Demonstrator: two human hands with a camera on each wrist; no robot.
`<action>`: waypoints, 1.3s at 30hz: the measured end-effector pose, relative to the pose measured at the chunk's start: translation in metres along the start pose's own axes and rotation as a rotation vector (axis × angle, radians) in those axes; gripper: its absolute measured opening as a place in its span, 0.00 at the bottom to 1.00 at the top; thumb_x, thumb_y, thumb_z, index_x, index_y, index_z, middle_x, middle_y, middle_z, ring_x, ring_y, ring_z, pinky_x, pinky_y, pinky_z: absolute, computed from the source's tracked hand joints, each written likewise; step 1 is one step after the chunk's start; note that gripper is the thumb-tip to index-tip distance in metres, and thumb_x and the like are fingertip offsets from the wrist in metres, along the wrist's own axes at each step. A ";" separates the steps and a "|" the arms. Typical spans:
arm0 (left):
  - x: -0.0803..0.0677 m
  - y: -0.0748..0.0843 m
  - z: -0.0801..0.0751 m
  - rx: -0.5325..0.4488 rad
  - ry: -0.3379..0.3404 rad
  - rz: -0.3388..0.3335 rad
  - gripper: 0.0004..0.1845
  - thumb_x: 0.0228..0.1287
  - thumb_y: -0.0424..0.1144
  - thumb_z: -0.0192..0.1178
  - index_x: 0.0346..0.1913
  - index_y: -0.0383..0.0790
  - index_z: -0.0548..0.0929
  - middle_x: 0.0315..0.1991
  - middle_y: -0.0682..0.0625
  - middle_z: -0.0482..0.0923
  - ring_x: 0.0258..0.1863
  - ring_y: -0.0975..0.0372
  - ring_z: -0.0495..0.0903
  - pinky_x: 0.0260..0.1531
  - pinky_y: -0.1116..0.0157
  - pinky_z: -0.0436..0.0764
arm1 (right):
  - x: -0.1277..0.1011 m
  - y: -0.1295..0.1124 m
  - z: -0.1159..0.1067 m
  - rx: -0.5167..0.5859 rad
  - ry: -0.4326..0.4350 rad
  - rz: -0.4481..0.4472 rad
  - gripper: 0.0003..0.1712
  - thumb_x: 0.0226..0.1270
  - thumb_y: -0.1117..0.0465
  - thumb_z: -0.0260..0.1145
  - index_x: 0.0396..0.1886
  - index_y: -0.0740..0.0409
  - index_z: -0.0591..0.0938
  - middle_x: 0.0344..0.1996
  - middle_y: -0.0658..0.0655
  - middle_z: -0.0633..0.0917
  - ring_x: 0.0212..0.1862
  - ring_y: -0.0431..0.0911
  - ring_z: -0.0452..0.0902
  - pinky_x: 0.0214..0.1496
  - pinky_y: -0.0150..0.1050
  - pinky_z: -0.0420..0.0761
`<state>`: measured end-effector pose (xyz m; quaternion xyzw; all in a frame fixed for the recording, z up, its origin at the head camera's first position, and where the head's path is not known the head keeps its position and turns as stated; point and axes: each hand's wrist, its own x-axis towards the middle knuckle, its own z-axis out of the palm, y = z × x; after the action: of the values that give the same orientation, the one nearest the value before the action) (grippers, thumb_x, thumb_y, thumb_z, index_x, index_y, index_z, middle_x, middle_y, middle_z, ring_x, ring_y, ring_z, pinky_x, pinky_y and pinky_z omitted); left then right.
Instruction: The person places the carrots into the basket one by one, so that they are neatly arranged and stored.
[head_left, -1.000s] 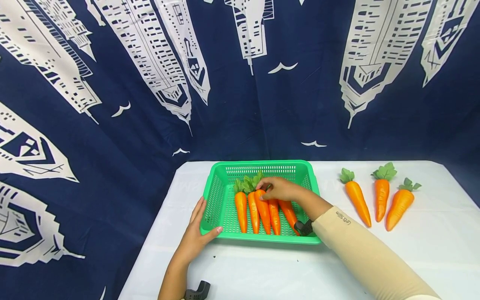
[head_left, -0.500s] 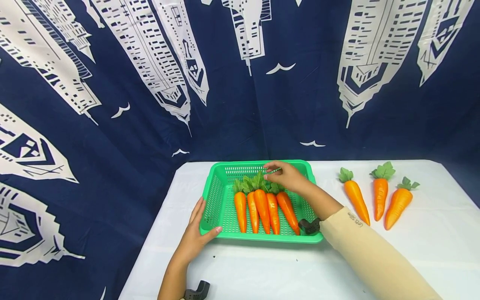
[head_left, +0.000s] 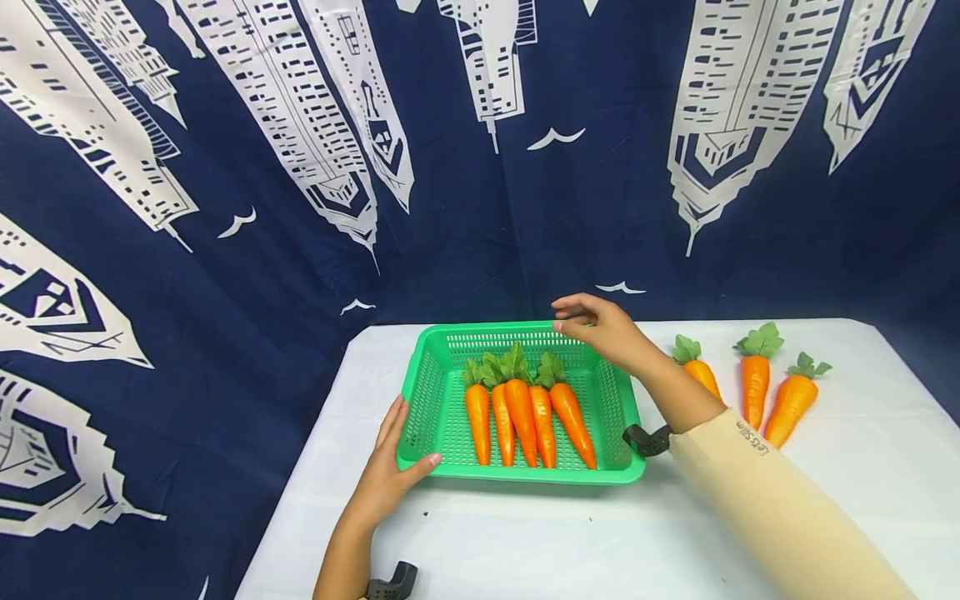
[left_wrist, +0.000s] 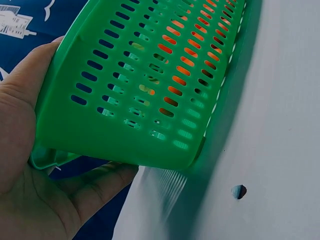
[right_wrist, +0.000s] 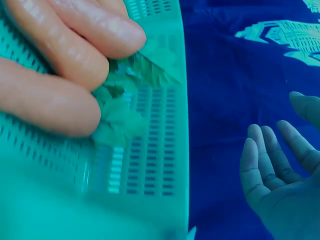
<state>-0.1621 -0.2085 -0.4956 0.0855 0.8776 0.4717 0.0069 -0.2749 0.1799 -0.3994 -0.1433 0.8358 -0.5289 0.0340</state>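
Observation:
A green perforated plastic basket [head_left: 525,477] stands on the white table. Several orange carrots [head_left: 519,417] with leafy green tops lie side by side in it, tops toward the far wall. My left hand [head_left: 386,479] holds the basket's near left corner, thumb on the front rim and fingers along the left side. In the left wrist view that hand [left_wrist: 30,150] spans the corner of the basket [left_wrist: 125,135]. My right hand [head_left: 603,329] hovers over the far right rim, holding nothing. Its fingers [right_wrist: 257,170] are loosely bent in the right wrist view, beside the carrots [right_wrist: 55,45].
Three more carrots lie on the table right of the basket: a left one [head_left: 701,377], a middle one [head_left: 754,387] and a right one [head_left: 793,407]. My right sleeve [head_left: 780,500] partly covers them. A navy cloth [head_left: 465,242] with white buildings hangs behind the table.
My right hand has left the carrots in the basket and moved up and right to the far rim. The right-hand carrot's top is uncovered now. My left hand stays at the corner.

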 end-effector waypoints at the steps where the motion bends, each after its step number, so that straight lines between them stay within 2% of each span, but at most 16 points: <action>1: 0.000 0.000 0.000 0.002 0.001 0.000 0.56 0.60 0.54 0.72 0.83 0.52 0.47 0.84 0.55 0.37 0.83 0.48 0.40 0.75 0.34 0.49 | -0.001 0.001 -0.004 -0.007 0.003 0.005 0.25 0.74 0.50 0.65 0.66 0.51 0.76 0.64 0.58 0.80 0.63 0.55 0.77 0.64 0.56 0.77; 8: 0.000 0.001 -0.001 0.008 0.003 0.001 0.56 0.60 0.55 0.72 0.83 0.51 0.47 0.84 0.57 0.37 0.83 0.48 0.40 0.75 0.34 0.49 | -0.014 0.010 -0.027 -0.048 0.045 0.034 0.29 0.75 0.47 0.63 0.70 0.53 0.73 0.67 0.62 0.77 0.66 0.58 0.76 0.65 0.58 0.76; 13: 0.000 0.002 -0.001 0.007 -0.004 0.006 0.56 0.60 0.54 0.72 0.83 0.50 0.47 0.84 0.58 0.36 0.83 0.48 0.40 0.75 0.34 0.49 | -0.023 0.025 -0.044 -0.112 0.105 0.069 0.31 0.75 0.45 0.62 0.71 0.55 0.72 0.67 0.64 0.76 0.66 0.60 0.75 0.66 0.61 0.75; 25: -0.001 0.003 -0.002 -0.009 -0.010 -0.008 0.57 0.60 0.54 0.72 0.83 0.52 0.46 0.84 0.59 0.36 0.83 0.49 0.39 0.75 0.34 0.48 | -0.047 0.067 -0.070 -0.150 0.219 0.226 0.41 0.74 0.37 0.59 0.75 0.57 0.67 0.68 0.67 0.74 0.69 0.64 0.70 0.67 0.62 0.74; 33: 0.000 0.002 -0.001 0.003 -0.003 -0.002 0.56 0.60 0.54 0.72 0.83 0.52 0.46 0.84 0.58 0.36 0.83 0.49 0.40 0.75 0.34 0.48 | -0.062 0.095 -0.078 -0.155 0.275 0.306 0.40 0.76 0.40 0.57 0.76 0.59 0.64 0.71 0.70 0.69 0.69 0.66 0.67 0.67 0.61 0.75; 39: 0.000 0.001 -0.001 -0.003 -0.004 -0.004 0.56 0.60 0.54 0.72 0.83 0.53 0.46 0.84 0.58 0.36 0.83 0.49 0.39 0.75 0.34 0.48 | -0.072 0.117 -0.079 -0.172 0.300 0.356 0.37 0.78 0.46 0.56 0.76 0.64 0.63 0.72 0.76 0.65 0.72 0.72 0.60 0.69 0.66 0.69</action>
<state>-0.1621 -0.2090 -0.4944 0.0849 0.8771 0.4726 0.0098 -0.2461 0.3162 -0.4765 0.0838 0.8854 -0.4570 -0.0100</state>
